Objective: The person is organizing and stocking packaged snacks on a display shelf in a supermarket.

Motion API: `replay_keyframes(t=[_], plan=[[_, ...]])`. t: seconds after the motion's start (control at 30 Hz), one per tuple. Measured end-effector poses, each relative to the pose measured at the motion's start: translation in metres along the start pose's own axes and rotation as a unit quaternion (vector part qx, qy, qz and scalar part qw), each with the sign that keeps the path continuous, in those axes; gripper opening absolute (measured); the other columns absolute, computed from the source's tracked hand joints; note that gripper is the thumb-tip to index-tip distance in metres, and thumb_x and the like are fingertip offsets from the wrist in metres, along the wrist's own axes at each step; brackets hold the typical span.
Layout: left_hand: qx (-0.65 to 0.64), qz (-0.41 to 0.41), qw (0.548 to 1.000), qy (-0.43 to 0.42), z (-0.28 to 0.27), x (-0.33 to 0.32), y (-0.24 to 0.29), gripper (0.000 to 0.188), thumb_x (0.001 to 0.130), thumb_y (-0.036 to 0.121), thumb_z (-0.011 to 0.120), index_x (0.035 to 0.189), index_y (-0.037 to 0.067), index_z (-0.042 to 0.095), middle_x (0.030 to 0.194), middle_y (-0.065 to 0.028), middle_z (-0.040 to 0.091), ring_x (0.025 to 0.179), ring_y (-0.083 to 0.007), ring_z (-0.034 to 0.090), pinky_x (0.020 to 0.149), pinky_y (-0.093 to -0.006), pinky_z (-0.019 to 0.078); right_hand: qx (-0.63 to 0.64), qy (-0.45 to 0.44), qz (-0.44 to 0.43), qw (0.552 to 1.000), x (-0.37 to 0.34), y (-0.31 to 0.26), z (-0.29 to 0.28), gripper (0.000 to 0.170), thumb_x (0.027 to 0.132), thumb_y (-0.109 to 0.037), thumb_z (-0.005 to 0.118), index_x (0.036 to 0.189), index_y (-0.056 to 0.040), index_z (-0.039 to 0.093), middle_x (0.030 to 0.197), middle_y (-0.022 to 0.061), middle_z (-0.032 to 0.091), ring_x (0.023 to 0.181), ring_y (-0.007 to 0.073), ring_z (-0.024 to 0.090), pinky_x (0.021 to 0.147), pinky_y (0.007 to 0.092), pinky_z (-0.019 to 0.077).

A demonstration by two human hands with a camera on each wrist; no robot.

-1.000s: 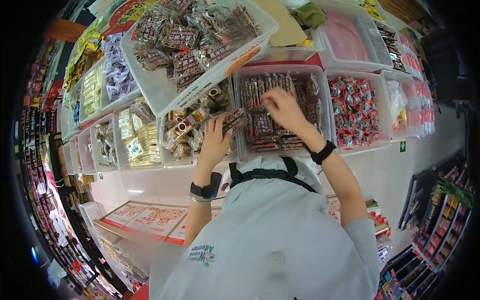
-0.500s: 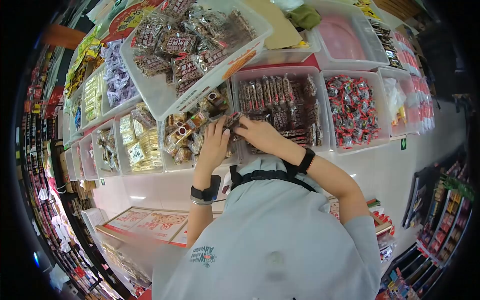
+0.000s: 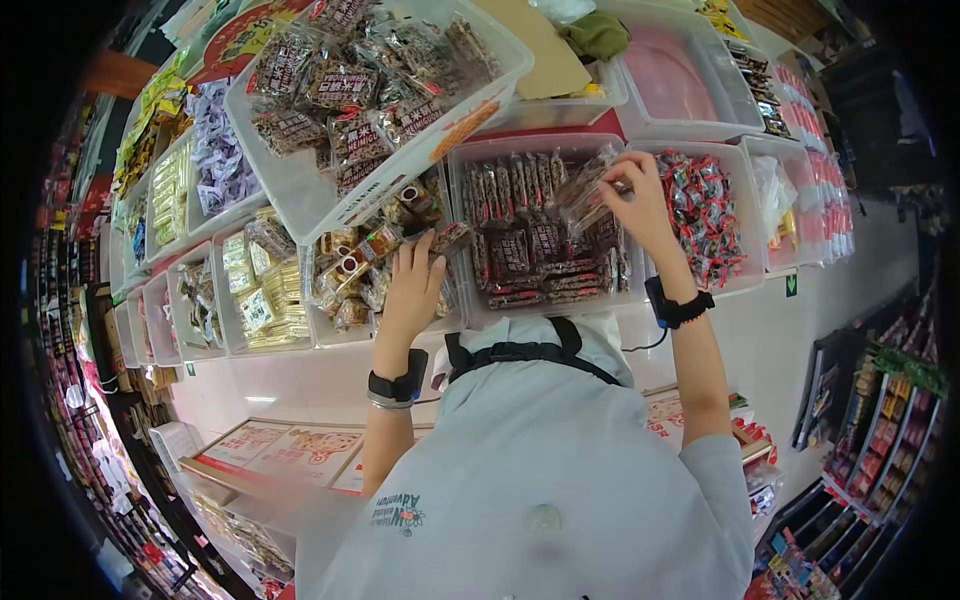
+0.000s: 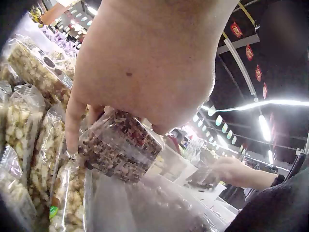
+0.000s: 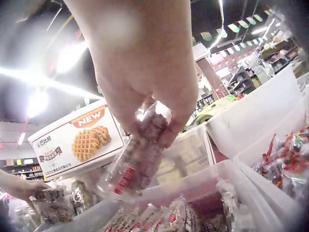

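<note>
My right hand (image 3: 640, 205) pinches a clear-wrapped dark rice cracker packet (image 3: 582, 200) over the right back part of a plastic bin (image 3: 500, 146). In the right wrist view, that packet (image 5: 137, 162) hangs tilted from thumb and fingers, above upright packets (image 5: 159, 215) in the bin. My left hand (image 3: 408, 290) lies over the neighbouring bin of lighter puffed snack bars (image 3: 350, 270). In the left wrist view, its fingers grip another dark rice cracker packet (image 4: 120, 147), with light puffed bars (image 4: 46, 145) beside it. Rows of dark packets (image 3: 510, 250) fill the bin between the hands.
A large tilted tub (image 3: 300, 215) of loose dark packets rests on the bins behind the left hand. Red-wrapped sweets (image 3: 705, 220) fill the bin at right. Further bins hold yellow packets (image 3: 275, 300) and purple packets (image 3: 215, 150). A cardboard sheet (image 3: 545, 55) lies at the back.
My right hand went from over the bin to beside the left hand, then back rightward, now with a rice cracker packet in its fingers. The left hand stays over its bin.
</note>
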State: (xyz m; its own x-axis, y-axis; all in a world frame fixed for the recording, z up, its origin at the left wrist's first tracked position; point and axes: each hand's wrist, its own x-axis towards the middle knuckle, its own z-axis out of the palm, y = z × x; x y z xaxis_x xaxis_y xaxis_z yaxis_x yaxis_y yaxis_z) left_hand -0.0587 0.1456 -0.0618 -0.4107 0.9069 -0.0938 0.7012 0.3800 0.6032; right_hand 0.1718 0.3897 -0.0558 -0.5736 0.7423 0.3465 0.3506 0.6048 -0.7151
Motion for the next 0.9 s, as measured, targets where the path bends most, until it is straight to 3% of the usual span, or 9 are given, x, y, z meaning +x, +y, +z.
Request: replay_keyframes(t=[0.1, 0.13, 0.3, 0.4, 0.5, 0.53, 0.67, 0.73, 0.9], plan=[[0.004, 0.002, 1.000, 0.001, 0.000, -0.001, -0.001, 0.042, 0.091, 0.028, 0.036, 0.128, 0.007, 0.035, 0.116, -0.0191, 0.041, 0.109, -0.0375, 0.039, 0.093, -0.0424, 0.0321, -0.017, -0.018, 0.057, 0.998, 0.012, 0.012, 0.002, 0.013, 0.070, -0.001, 0.057, 0.082, -0.0012, 0.053, 0.096, 0.0128, 0.046, 0.084, 0.0281, 0.054, 0.071, 0.0361, 0.0446], [0.014, 0.010, 1.000, 0.005, 0.001, -0.001, -0.001, 0.042, 0.091, 0.028, 0.036, 0.128, 0.007, 0.035, 0.116, -0.0193, 0.041, 0.109, -0.0378, 0.039, 0.093, -0.0429, 0.0318, -0.049, -0.062, 0.060, 0.995, 0.017, 0.018, 0.003, 0.018, 0.069, -0.001, 0.058, 0.086, -0.0018, 0.052, 0.098, 0.0142, 0.047, 0.084, 0.0328, 0.054, 0.071, 0.0395, 0.0447], [0.020, 0.027, 0.999, 0.004, 0.001, -0.005, 0.003, 0.042, 0.091, 0.026, 0.037, 0.128, 0.006, 0.035, 0.117, -0.0197, 0.040, 0.110, -0.0385, 0.038, 0.093, -0.0442, 0.0310, -0.168, -0.112, -0.005, 0.979, 0.029, 0.059, 0.044, 0.035, 0.069, -0.001, 0.059, 0.102, -0.0039, 0.047, 0.106, 0.0185, 0.047, 0.091, 0.0395, 0.051, 0.073, 0.0457, 0.0447], [0.001, 0.029, 1.000, 0.006, 0.004, -0.007, 0.004, 0.042, 0.089, 0.023, 0.040, 0.127, 0.005, 0.035, 0.116, -0.0195, 0.039, 0.109, -0.0381, 0.036, 0.094, -0.0443, 0.0299, -0.113, -0.075, 0.098, 0.986, 0.030, 0.065, 0.068, 0.051, 0.070, -0.004, 0.063, 0.114, -0.0031, 0.038, 0.105, 0.0253, 0.047, 0.098, 0.0451, 0.047, 0.080, 0.0474, 0.0421], [0.019, 0.032, 0.999, 0.010, 0.006, -0.010, 0.006, 0.041, 0.089, 0.022, 0.040, 0.127, 0.005, 0.035, 0.115, -0.0196, 0.039, 0.108, -0.0379, 0.036, 0.094, -0.0445, 0.0297, -0.030, -0.049, 0.152, 0.987, 0.021, 0.093, 0.090, 0.053, 0.070, -0.006, 0.063, 0.115, -0.0001, 0.035, 0.110, 0.0304, 0.044, 0.099, 0.0452, 0.047, 0.081, 0.0480, 0.0415], [0.011, 0.040, 0.999, 0.011, 0.006, -0.011, 0.005, 0.042, 0.089, 0.022, 0.041, 0.127, 0.005, 0.035, 0.116, -0.0199, 0.038, 0.108, -0.0382, 0.035, 0.094, -0.0450, 0.0297, -0.068, -0.052, 0.133, 0.987, 0.017, 0.098, 0.094, 0.051, 0.070, -0.005, 0.063, 0.112, 0.0034, 0.035, 0.109, 0.0343, 0.043, 0.100, 0.0465, 0.046, 0.083, 0.0489, 0.0406], [0.002, 0.022, 1.000, 0.013, 0.007, -0.012, 0.009, 0.042, 0.089, 0.022, 0.041, 0.127, 0.005, 0.034, 0.117, -0.0204, 0.038, 0.110, -0.0387, 0.035, 0.094, -0.0453, 0.0300, -0.136, -0.079, 0.111, 0.981, -0.004, 0.109, 0.098, 0.053, 0.073, -0.013, 0.062, 0.113, 0.0072, 0.034, 0.101, 0.0321, 0.051, 0.090, 0.0445, 0.052, 0.074, 0.0458, 0.0454], [0.001, 0.010, 1.000, 0.003, 0.007, -0.011, 0.007, 0.043, 0.089, 0.022, 0.041, 0.127, 0.005, 0.034, 0.118, -0.0205, 0.037, 0.110, -0.0390, 0.034, 0.094, -0.0456, 0.0304, -0.173, -0.229, 0.260, 0.922, -0.005, 0.101, 0.095, 0.049, 0.077, -0.018, 0.059, 0.111, 0.0075, 0.035, 0.090, 0.0309, 0.056, 0.084, 0.0466, 0.054, 0.073, 0.0486, 0.0450], [-0.007, 0.013, 1.000, 0.002, 0.005, -0.009, 0.007, 0.043, 0.089, 0.023, 0.042, 0.127, 0.005, 0.034, 0.118, -0.0205, 0.037, 0.110, -0.0390, 0.035, 0.094, -0.0454, 0.0306, -0.182, -0.204, 0.247, 0.930, 0.002, 0.088, 0.095, 0.040, 0.081, -0.018, 0.054, 0.109, 0.0058, 0.039, 0.085, 0.0300, 0.058, 0.084, 0.0466, 0.055, 0.075, 0.0510, 0.0438]])
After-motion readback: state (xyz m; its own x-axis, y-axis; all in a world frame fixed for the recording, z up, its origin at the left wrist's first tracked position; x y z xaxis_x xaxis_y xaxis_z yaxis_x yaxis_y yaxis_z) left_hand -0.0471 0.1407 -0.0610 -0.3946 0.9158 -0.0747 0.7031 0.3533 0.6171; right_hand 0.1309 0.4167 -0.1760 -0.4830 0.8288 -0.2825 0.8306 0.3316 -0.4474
